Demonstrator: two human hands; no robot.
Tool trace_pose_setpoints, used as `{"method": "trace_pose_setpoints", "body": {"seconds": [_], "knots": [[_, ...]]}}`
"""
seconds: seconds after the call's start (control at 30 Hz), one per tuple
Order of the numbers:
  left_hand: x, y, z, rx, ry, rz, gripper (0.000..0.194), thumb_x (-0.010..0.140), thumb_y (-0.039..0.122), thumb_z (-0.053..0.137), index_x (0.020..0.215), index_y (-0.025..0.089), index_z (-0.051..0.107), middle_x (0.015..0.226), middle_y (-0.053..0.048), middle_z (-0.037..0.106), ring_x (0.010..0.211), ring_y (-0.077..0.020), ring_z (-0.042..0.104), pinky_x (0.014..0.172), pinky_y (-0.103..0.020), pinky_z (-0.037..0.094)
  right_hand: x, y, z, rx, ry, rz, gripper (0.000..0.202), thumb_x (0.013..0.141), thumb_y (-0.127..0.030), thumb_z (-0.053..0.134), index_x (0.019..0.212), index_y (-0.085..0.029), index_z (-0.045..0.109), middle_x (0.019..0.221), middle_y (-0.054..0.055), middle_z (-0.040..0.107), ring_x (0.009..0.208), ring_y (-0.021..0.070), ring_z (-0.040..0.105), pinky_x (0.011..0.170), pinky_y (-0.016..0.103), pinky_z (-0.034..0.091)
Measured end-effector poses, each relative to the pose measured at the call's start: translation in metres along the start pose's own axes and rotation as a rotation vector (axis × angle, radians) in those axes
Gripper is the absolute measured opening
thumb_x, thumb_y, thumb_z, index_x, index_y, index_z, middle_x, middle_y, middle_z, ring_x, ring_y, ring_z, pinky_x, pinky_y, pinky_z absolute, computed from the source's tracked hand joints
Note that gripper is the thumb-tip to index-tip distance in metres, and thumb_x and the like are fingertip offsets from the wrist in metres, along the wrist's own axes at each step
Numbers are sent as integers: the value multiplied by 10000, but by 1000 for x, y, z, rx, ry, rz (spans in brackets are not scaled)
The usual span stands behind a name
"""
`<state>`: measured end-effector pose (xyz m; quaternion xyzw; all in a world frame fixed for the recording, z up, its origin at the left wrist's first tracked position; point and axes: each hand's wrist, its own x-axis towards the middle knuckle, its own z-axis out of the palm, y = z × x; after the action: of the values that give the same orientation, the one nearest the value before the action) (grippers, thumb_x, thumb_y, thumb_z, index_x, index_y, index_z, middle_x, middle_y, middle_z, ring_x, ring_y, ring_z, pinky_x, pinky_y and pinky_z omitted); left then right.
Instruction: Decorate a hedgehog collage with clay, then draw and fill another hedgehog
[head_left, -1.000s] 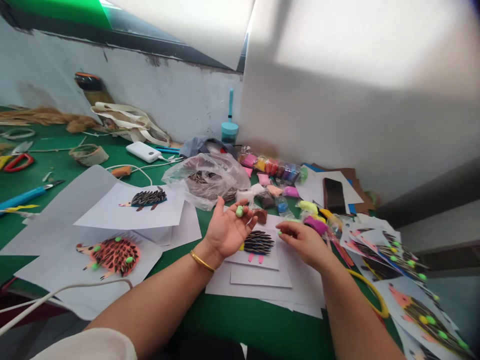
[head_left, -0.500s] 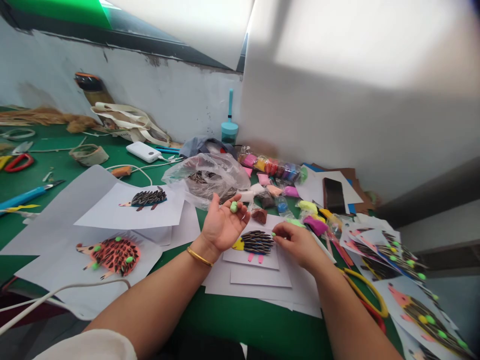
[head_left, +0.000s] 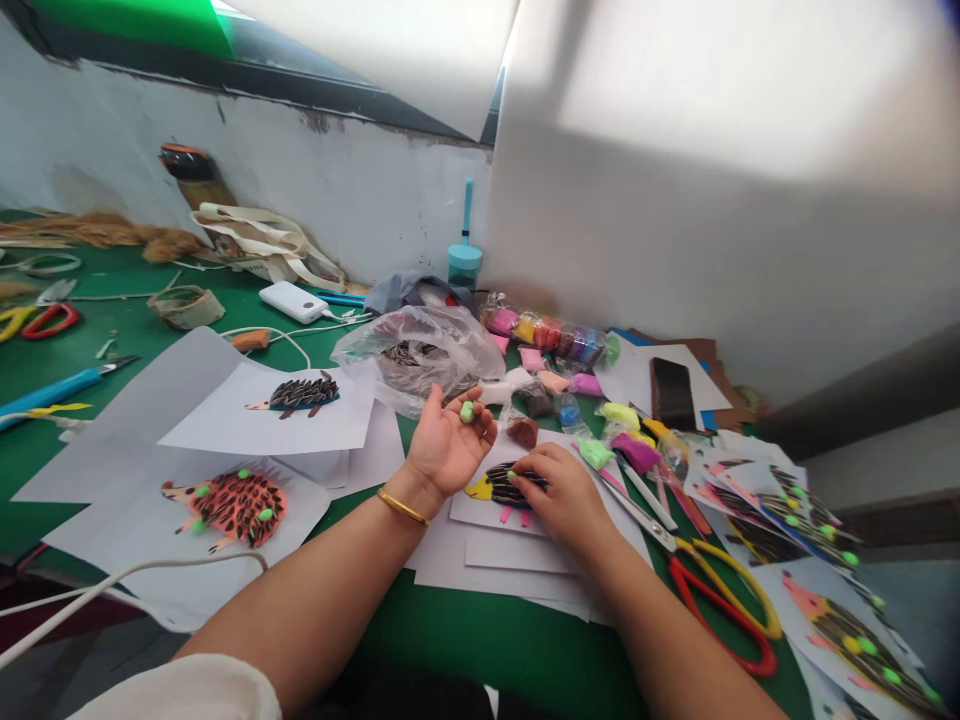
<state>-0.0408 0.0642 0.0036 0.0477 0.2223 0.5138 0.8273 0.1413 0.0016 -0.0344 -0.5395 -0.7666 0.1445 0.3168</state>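
The table (head_left: 525,640) has a smooth green surface. The loose sheets (head_left: 225,420) are white matt paper. A crinkled, glossy bag (head_left: 427,350) of clear plastic lies on it. The scissors (head_left: 652,530) show shiny metal blades and smooth red and yellow plastic handles. The phone (head_left: 673,392) looks dark and glossy, the pale tote (head_left: 262,245) soft matt cloth, and the wall (head_left: 330,180) rough and chipped.

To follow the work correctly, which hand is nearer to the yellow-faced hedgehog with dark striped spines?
The person's right hand is nearer: its fingers hold a small green ball at the hedgehog's spines. The left hand is palm up beside the yellow face, holding light-green lumps.
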Motion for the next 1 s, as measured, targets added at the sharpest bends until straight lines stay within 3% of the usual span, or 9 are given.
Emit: {"method": "trace_pose_setpoints", "body": {"seconds": [0.27,1.0], "knots": [[0,-1,0,35,9,12,483,985,517,348,919,136,637,716,-39,586,651,-134,606,668,-278,543,0,4,3,-156,31,-4,105,862,-244,652,879,-243,755,856,47,615,821,203,583,766,360,462],[-1,-2,1,41,21,-5,501,983,534,337,912,135,630,726,-34,570,644,-123,584,645,-265,541,1,5,5,-180,-6,55,108,862,-221,654,880,-236,759,876,51,625,853,206,574,799,351,435]]}}
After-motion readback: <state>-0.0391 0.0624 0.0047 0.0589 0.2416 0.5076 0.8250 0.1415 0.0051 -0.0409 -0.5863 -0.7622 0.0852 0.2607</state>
